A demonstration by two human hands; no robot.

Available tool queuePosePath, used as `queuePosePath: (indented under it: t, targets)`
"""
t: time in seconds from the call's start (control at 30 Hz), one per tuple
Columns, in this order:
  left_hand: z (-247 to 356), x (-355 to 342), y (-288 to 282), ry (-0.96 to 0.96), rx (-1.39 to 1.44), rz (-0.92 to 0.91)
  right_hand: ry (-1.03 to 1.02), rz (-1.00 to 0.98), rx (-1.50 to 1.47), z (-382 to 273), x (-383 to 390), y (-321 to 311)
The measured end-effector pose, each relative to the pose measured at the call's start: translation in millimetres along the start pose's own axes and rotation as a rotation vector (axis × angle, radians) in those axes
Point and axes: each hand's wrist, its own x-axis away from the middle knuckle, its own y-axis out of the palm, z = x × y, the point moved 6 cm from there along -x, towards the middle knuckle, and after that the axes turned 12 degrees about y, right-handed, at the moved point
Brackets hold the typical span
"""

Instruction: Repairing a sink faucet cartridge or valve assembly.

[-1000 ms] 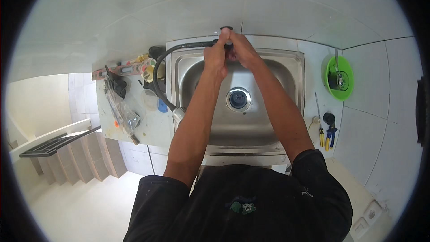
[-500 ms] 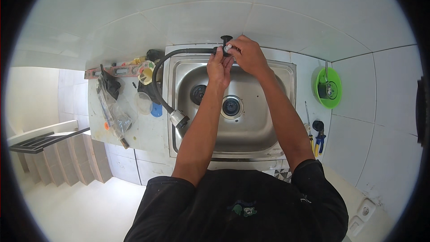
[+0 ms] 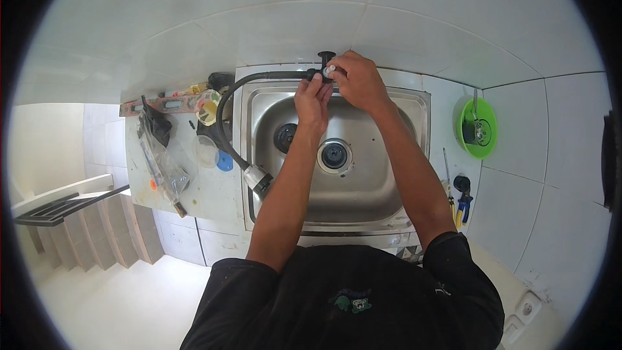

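Observation:
A black faucet [image 3: 326,58] comes out of the tiled wall behind the sink. My left hand [image 3: 313,105] grips its body from below, thumb in front and fingers partly behind it. At the faucet's front, my right hand [image 3: 361,82] has thumb and fingers closed round a small whitish piece [image 3: 330,69]; its exact kind is too small to make out. From the faucet's left side a black flexible spout [image 3: 259,76] arcs down to a silver and black spray head [image 3: 258,179] beside my left forearm.
Below my arms lies a steel sink [image 3: 382,201] with a drain [image 3: 334,155] and a dark round part [image 3: 285,137]. Left on the counter are a red spirit level [image 3: 184,103], plastic bags and tape. Right are a green bowl [image 3: 490,142], a screwdriver [image 3: 448,181] and pliers [image 3: 463,210].
My left hand has shifted slightly to the left along the faucet. My right hand keeps its hold on the small whitish piece. The whole view has tilted a little.

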Motion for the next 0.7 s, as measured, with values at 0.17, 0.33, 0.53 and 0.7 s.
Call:
queuePosePath:
  t: [0.17, 0.33, 0.53, 0.7]
  targets:
    - [13.9, 32.5, -11.9, 0.268, -0.597, 0.056, -0.024, 0.031, -0.02, 2.9, 0.5, -6.8]
    - [40.3, 45.2, 12.4, 1.024, -1.538, -0.153, 0.114, 0.043, -0.141, -1.1, -0.5, -23.3]
    - [24.9, 37.5, 4.0, 0.983, -1.614, -0.229, 0.294, 0.107, -0.413, 21.9, 14.2, -29.7]
    - [6.4, 33.1, -7.2, 0.936, -1.834, -0.287, 0.289, 0.055, -0.422, 27.6, 13.9, -26.3]
